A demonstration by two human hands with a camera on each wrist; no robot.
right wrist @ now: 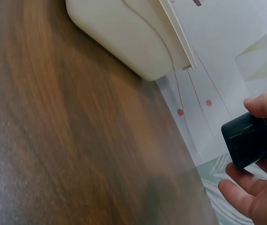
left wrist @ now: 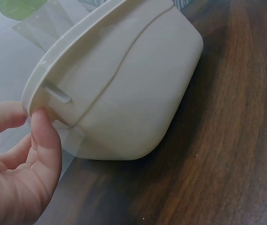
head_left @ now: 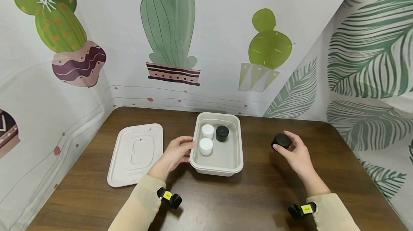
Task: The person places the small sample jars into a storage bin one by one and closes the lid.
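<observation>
A pale grey plastic box (head_left: 217, 159) stands on the table, its top uncovered. Inside it are two white round jars (head_left: 205, 146) on the left and a black round jar (head_left: 222, 133) beside them. My left hand (head_left: 175, 154) pinches the box's left rim between thumb and fingers; in the left wrist view the thumb and fingers (left wrist: 45, 131) meet at the rim (left wrist: 32, 89). Off to the right of the box, my right hand (head_left: 297, 154) holds another black round jar (head_left: 281, 141) above the table, gripped between thumb and fingers, also seen in the right wrist view.
A flat white lid (head_left: 135, 155) lies on the brown wooden table (head_left: 206, 202) left of the box. A cloth printed with cacti and leaves (head_left: 222, 44) hangs behind the table's far edge. Each wrist wears a black camera.
</observation>
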